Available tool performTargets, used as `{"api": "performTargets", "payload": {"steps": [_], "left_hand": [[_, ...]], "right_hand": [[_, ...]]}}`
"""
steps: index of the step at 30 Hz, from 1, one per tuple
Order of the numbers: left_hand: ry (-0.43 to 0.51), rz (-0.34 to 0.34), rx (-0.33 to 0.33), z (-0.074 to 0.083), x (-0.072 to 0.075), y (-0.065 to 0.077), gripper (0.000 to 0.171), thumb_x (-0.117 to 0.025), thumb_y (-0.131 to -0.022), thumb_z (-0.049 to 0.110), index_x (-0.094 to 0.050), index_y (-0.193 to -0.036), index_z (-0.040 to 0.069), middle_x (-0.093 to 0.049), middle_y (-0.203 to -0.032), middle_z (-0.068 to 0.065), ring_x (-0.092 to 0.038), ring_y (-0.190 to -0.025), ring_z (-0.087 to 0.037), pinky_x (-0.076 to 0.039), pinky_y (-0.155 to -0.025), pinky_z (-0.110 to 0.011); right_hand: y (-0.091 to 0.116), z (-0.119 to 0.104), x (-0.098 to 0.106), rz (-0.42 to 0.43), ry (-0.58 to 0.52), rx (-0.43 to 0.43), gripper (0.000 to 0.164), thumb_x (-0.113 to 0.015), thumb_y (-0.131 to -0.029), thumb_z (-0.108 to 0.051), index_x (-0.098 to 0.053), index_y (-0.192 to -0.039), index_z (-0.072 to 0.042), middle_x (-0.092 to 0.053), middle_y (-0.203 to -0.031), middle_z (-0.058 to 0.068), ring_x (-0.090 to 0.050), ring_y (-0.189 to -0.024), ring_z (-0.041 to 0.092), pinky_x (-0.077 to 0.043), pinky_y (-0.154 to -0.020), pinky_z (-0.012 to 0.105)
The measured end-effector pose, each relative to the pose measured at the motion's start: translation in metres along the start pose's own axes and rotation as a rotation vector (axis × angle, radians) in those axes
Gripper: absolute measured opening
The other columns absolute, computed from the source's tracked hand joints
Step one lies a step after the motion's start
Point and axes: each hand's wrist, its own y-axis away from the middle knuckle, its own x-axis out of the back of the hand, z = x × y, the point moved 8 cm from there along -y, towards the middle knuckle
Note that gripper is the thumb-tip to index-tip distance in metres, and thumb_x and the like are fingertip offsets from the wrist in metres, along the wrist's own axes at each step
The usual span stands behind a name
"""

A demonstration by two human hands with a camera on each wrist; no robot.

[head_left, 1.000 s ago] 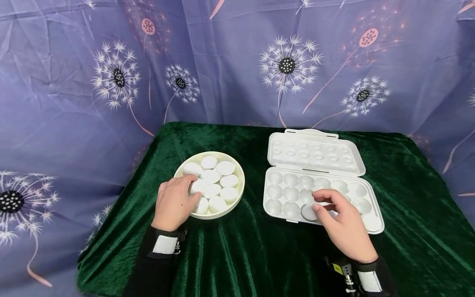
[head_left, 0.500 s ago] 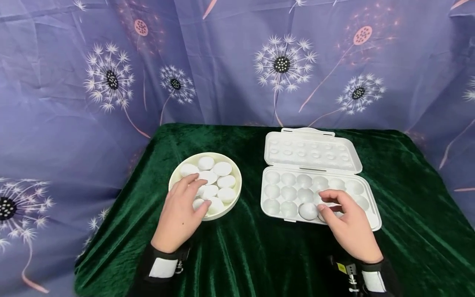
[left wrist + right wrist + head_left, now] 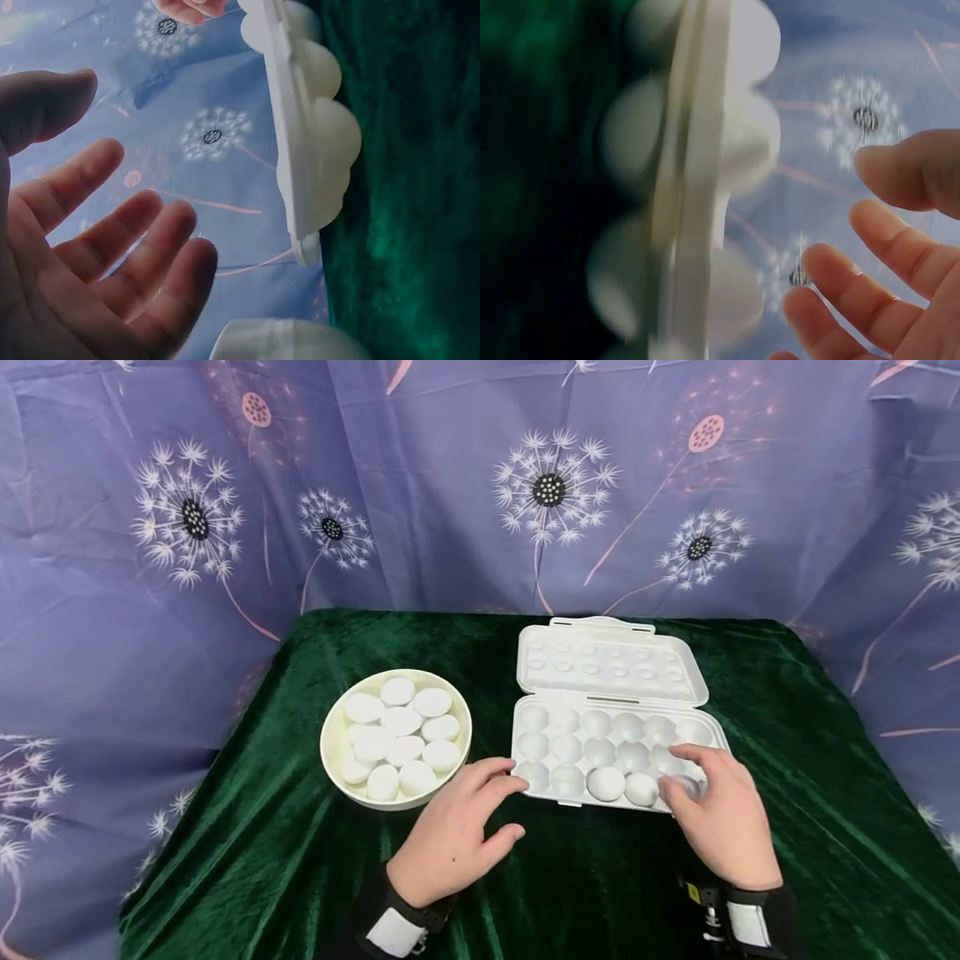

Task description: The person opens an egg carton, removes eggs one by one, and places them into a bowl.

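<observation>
A round cream bowl [image 3: 330,768] on the left is piled with several white eggs [image 3: 401,721]. Right of it lies a white plastic egg box [image 3: 521,727], its lid [image 3: 611,664] folded back. At least two eggs, one being this egg [image 3: 606,783], sit in its front row of cups. My left hand [image 3: 461,831] hovers between bowl and box, fingers spread and holding nothing; its fingertips [image 3: 180,217] look apart from the box in the left wrist view. Over the box's right end is my right hand [image 3: 720,810], fingers loosely bent, nothing held. It hides the right-hand cups.
Dark green velvet cloth [image 3: 315,652] covers the table. A purple dandelion-print curtain [image 3: 435,485] hangs behind and at the sides.
My left hand has let go of an egg in the bowl and moved right towards the box. My right hand has shifted right along the front row, uncovering eggs. The head view has swung slightly right.
</observation>
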Motion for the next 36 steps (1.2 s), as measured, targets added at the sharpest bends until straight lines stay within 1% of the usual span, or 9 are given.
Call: {"api": "performTargets", "payload": {"steps": [3, 8, 12, 15, 18, 25, 29, 33, 36], "left_hand": [[-0.026, -0.025, 0.017, -0.002, -0.006, 0.0, 0.042, -0.075, -0.092, 0.032, -0.063, -0.13, 0.02, -0.052, -0.143, -0.001, -0.053, -0.126, -0.018, -0.047, -0.101, -0.039], [-0.03, -0.037, 0.043, -0.007, -0.009, 0.001, 0.041, -0.074, -0.092, 0.033, -0.063, -0.13, 0.021, -0.053, -0.141, 0.0, -0.053, -0.126, -0.017, -0.047, -0.102, -0.039], [-0.025, -0.039, 0.063, -0.01, -0.009, 0.004, 0.04, -0.074, -0.093, 0.034, -0.063, -0.129, 0.021, -0.053, -0.141, 0.0, -0.054, -0.126, -0.017, -0.048, -0.1, -0.04], [-0.029, -0.024, 0.086, -0.014, -0.005, 0.005, 0.04, -0.075, -0.091, 0.033, -0.064, -0.128, 0.021, -0.054, -0.14, -0.001, -0.055, -0.124, -0.017, -0.049, -0.099, -0.04], [-0.029, -0.009, 0.095, -0.017, -0.003, 0.005, 0.04, -0.076, -0.091, 0.033, -0.065, -0.127, 0.021, -0.055, -0.139, -0.001, -0.055, -0.123, -0.016, -0.049, -0.099, -0.038], [-0.021, -0.03, 0.084, -0.016, -0.005, 0.003, 0.04, -0.074, -0.092, 0.033, -0.065, -0.129, 0.02, -0.054, -0.14, 0.0, -0.055, -0.123, -0.015, -0.048, -0.1, -0.037], [-0.012, -0.035, 0.064, -0.015, -0.005, 0.001, 0.041, -0.074, -0.093, 0.033, -0.064, -0.13, 0.02, -0.055, -0.138, 0.0, -0.055, -0.123, -0.014, -0.048, -0.1, -0.036], [0.003, -0.033, 0.036, -0.013, -0.005, -0.001, 0.041, -0.074, -0.093, 0.031, -0.063, -0.131, 0.02, -0.055, -0.135, 0.002, -0.054, -0.121, -0.012, -0.047, -0.1, -0.033], [0.009, -0.026, 0.019, -0.013, -0.005, -0.002, 0.042, -0.074, -0.093, 0.031, -0.062, -0.131, 0.02, -0.055, -0.133, 0.004, -0.054, -0.12, -0.011, -0.047, -0.098, -0.032]], "right_hand": [[0.001, 0.006, 0.002, -0.009, 0.012, -0.014, 0.034, -0.073, -0.09, -0.015, -0.067, -0.122, -0.005, -0.061, -0.118, 0.021, -0.05, -0.113, 0.045, -0.038, -0.086, 0.06], [-0.002, 0.011, -0.003, -0.033, 0.069, 0.026, 0.033, -0.069, -0.089, -0.013, -0.069, -0.122, -0.005, -0.062, -0.121, 0.023, -0.048, -0.115, 0.05, -0.035, -0.091, 0.064], [-0.002, 0.03, -0.002, -0.05, 0.161, -0.018, 0.036, -0.063, -0.087, -0.009, -0.068, -0.122, -0.002, -0.06, -0.123, 0.028, -0.047, -0.114, 0.053, -0.034, -0.09, 0.067], [0.0, 0.039, -0.004, -0.065, 0.173, -0.02, 0.034, -0.062, -0.087, -0.007, -0.069, -0.12, 0.0, -0.06, -0.122, 0.028, -0.046, -0.115, 0.053, -0.033, -0.093, 0.066], [0.0, 0.042, -0.005, -0.055, 0.158, 0.007, 0.031, -0.063, -0.088, -0.007, -0.07, -0.117, 0.0, -0.062, -0.12, 0.028, -0.047, -0.116, 0.05, -0.032, -0.099, 0.062], [0.005, 0.049, -0.003, -0.065, 0.16, -0.032, 0.029, -0.063, -0.094, -0.013, -0.069, -0.119, 0.0, -0.063, -0.121, 0.029, -0.047, -0.119, 0.049, -0.027, -0.105, 0.06], [0.01, 0.053, 0.003, -0.015, 0.152, -0.044, 0.027, -0.066, -0.092, -0.012, -0.069, -0.117, 0.0, -0.064, -0.118, 0.029, -0.049, -0.116, 0.048, -0.028, -0.104, 0.06], [0.013, 0.052, 0.014, 0.082, 0.106, -0.09, 0.029, -0.068, -0.09, -0.007, -0.068, -0.118, 0.001, -0.062, -0.12, 0.03, -0.05, -0.114, 0.05, -0.03, -0.101, 0.061], [0.014, 0.046, 0.022, 0.152, 0.053, -0.117, 0.032, -0.07, -0.09, -0.005, -0.067, -0.121, 0.0, -0.061, -0.123, 0.028, -0.051, -0.112, 0.048, -0.033, -0.095, 0.061]]}}
